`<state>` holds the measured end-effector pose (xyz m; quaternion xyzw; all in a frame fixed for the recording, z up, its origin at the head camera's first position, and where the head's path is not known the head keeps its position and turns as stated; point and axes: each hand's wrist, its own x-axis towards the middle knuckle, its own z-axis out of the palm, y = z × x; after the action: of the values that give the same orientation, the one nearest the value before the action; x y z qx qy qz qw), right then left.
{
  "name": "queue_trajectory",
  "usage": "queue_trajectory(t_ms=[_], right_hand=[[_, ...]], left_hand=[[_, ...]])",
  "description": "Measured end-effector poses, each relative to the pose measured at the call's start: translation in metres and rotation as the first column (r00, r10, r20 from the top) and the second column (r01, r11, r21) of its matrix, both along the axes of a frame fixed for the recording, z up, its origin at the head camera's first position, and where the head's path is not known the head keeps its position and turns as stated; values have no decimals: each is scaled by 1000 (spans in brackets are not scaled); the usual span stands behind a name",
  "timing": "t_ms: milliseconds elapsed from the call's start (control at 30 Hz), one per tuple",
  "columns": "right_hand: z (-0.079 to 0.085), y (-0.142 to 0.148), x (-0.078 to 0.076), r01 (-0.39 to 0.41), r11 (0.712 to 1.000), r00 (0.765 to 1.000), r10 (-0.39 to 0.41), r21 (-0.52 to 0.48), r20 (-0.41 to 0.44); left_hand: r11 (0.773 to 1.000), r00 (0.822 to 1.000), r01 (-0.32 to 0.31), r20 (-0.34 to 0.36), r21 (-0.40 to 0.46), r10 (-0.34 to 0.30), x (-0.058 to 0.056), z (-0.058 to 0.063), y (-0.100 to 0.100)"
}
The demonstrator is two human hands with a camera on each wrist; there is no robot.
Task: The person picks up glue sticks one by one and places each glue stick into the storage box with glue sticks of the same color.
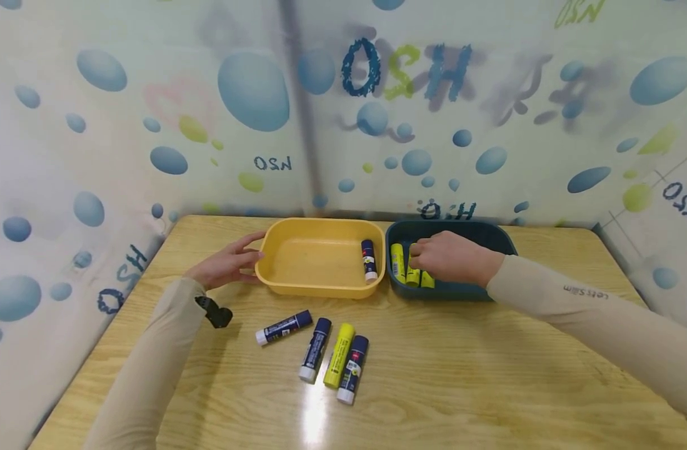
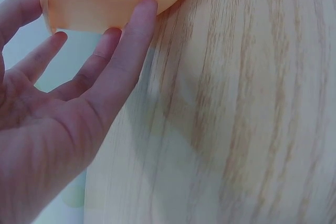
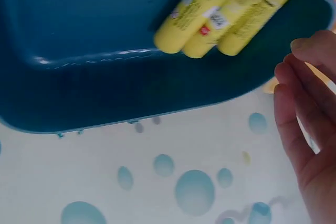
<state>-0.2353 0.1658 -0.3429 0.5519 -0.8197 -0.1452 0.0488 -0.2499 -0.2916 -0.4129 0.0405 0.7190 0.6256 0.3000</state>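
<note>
Two beige sleeves [image 1: 579, 302] angling in from lower left and right of the head frame, with a small black device [image 1: 216, 314] at the left cuff. On the wood-grain bench [image 1: 461, 387], at lower centre, nearest, a white-ended navy glue stick [image 1: 352, 370]; just beside, a yellow glue stick [image 1: 339, 355]; then, going left, a second navy glue stick [image 1: 315, 350] and a third navy glue stick [image 1: 284, 327], lying more crosswise. Beyond, at mid-frame, an orange-yellow tray [image 1: 320, 290], with a fourth navy glue stick [image 1: 368, 261] inside near the right wall. At its left end, the left hand [image 1: 225, 262], fingers spread, tips touching the outer wall. Just beside, to the right, a dark blue tray [image 1: 489, 236], with three yellow glue sticks [image 3: 226, 22] side by side in the left part. Over the rightmost of these, the right hand [image 1: 452, 256], fingers loosely bent and close together, thumb near the tips; apart from the sticks in the right wrist view. Behind, across the upper frame, a white printed sheet [image 1: 180, 37] with blue bubbles [image 1: 254, 92] and mirrored H2O lettering [image 1: 447, 72].
</note>
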Motion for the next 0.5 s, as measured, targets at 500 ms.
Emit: queue_trajectory(t_ms=[500], right_hand=[[6,-12,34,-13,998,999,16,-56,49]], left_hand=[[1000,1000,3,0,2,-3,0,-1,0]])
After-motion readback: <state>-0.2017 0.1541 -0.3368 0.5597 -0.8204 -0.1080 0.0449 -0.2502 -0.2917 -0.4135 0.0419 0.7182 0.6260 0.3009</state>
